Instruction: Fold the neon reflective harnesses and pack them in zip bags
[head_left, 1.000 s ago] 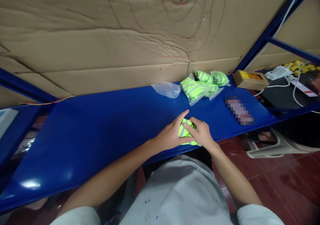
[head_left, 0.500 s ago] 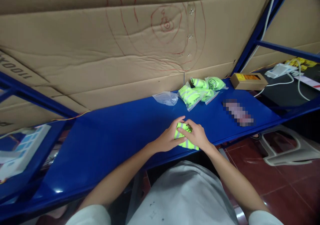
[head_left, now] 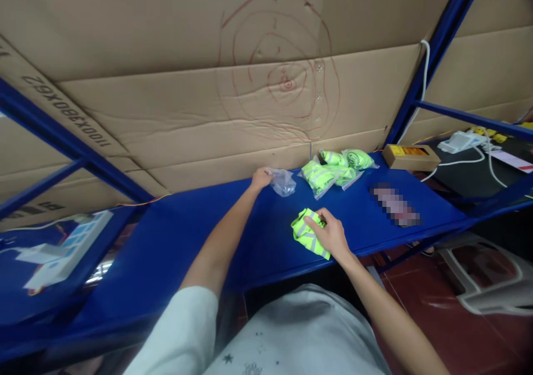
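My right hand [head_left: 332, 235] grips a folded neon-yellow reflective vest [head_left: 308, 236] with grey stripes, near the front edge of the blue table [head_left: 200, 231]. Far forward, my left hand [head_left: 261, 178] has its fingers closed on the left edge of a clear plastic bag [head_left: 283, 183], which lies on the table by the cardboard wall. To the right of that bag rest several packed vests [head_left: 320, 176] in clear zip bags, touching one another.
A brown box [head_left: 411, 157] stands at the table's back right, and a pixelated blurred item [head_left: 395, 204] lies in front of it. Cardboard [head_left: 187, 109] with red rings backs the table. White power strips [head_left: 70, 250] sit at the left; a plastic stool [head_left: 485, 275] stands at the right.
My left hand has left the vest and moved forward to the clear bag, taking hold of its edge. My right hand stays on the vest. The view has tilted upward.
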The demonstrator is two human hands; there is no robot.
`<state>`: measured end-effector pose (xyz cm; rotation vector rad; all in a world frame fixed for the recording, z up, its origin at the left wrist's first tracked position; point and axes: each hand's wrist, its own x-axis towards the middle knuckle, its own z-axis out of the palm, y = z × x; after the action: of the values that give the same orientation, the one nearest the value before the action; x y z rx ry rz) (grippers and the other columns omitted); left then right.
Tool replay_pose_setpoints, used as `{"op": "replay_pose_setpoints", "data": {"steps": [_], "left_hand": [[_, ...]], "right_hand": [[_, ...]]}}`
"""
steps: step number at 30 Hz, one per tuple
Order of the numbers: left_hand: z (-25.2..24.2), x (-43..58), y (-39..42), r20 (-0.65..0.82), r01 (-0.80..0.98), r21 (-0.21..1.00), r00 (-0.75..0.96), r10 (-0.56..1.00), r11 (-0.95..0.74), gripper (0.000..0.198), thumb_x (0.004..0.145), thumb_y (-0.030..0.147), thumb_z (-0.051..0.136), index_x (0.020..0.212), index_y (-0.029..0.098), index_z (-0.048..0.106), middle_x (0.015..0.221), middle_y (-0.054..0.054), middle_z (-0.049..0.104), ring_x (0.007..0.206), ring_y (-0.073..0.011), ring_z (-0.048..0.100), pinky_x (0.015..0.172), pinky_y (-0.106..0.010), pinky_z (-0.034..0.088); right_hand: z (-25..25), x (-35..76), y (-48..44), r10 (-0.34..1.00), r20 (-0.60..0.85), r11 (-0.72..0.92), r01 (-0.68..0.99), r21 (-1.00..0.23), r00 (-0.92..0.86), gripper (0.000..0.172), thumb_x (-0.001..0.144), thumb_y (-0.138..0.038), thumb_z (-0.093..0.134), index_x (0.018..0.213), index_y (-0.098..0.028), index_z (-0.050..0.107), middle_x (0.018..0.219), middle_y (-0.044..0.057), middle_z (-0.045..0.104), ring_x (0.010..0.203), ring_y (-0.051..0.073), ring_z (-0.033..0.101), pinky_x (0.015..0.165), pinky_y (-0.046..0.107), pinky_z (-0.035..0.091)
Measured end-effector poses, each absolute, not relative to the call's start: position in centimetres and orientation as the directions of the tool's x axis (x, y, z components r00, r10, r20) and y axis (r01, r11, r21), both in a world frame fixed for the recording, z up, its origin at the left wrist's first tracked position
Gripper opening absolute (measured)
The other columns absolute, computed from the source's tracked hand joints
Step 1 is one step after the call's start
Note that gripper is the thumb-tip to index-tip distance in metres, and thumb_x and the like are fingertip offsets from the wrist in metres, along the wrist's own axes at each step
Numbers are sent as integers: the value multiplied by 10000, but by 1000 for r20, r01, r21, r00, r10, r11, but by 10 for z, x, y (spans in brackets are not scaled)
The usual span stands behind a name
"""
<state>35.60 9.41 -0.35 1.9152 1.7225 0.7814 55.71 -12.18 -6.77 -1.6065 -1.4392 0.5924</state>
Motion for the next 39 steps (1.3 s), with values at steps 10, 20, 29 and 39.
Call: {"op": "replay_pose_setpoints", "data": {"steps": [10,20,29,39], "left_hand": [[-26,286,2,405,649,400,508,760,-647,120,958,251,538,1009,212,639,1331,-111,657,1319,-263,550,1172,-448,348],[-59,286,-9,250,683,432,537,806,-589,213,947,413,638,938,202,611,997,-64,640,1006,-243,615,1076,-475,446],[-64,294,-24,255,873,298,316,914,-385,192,908,407,677,928,216,669,1039,-90,706,1095,-322,618,1055,-551,352],[-54,284,-18,63,682,634,425,903,-365,34,853,216,636,877,204,657,899,-38,734,957,-272,662,1084,-545,356]], "right_hand": [[-47,554,-86,966,253,235,617,-751,-59,480,874,-723,622,935,-251,689,732,-16,659,675,171,611,618,263,353],[-28,560,30,933,75,249,483,-839,-352,638,782,-839,600,702,-208,554,609,-40,459,567,111,397,534,257,254],[-44,545,10,946,116,191,231,-954,-303,598,848,-791,571,756,-200,557,647,-46,362,610,110,343,562,261,262],[-47,522,-10,819,217,427,312,-849,-532,404,915,-586,649,956,-185,682,869,16,656,784,156,578,706,272,428]]}}
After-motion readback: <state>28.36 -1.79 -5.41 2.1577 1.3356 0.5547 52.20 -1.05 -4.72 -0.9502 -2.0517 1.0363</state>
